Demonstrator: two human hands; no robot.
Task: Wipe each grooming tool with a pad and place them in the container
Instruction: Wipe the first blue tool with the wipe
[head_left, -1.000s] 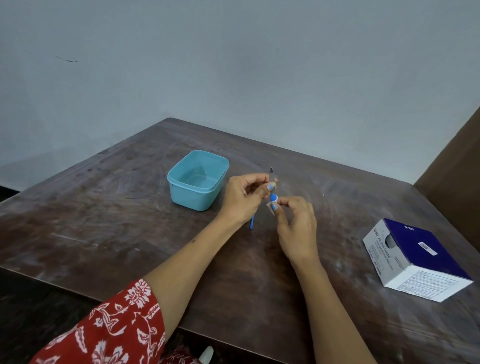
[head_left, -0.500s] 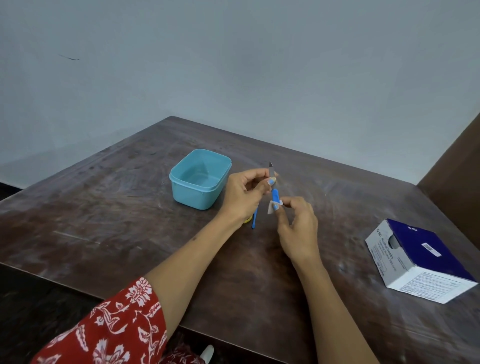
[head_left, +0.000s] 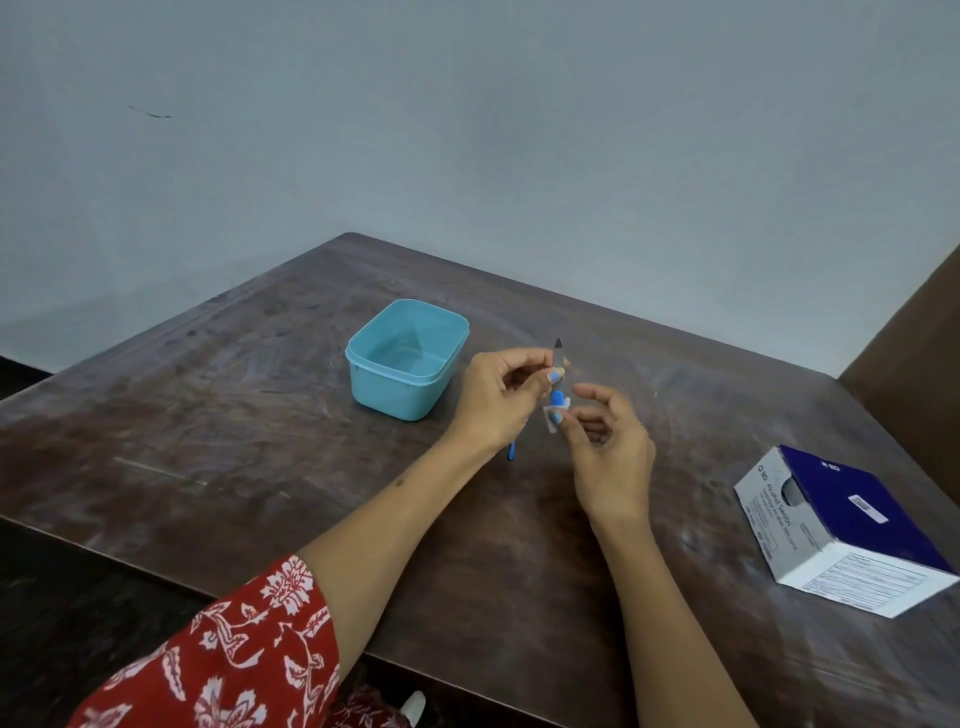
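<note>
My left hand pinches a nail file with a grey metal blade and a blue handle, blade tip pointing up. My right hand pinches a small white pad against the blue handle, just below my left fingers. A second blue tool pokes out under my left wrist, mostly hidden. The open teal container stands on the table left of my hands and looks to hold nothing.
A blue and white box of swabs lies at the right of the dark wooden table. A brown panel stands at the far right. The table's near edge runs below my forearms.
The pad in my right hand has slid a little down the file, from near the blade to the blue handle. My left hand keeps its hold on the file.
</note>
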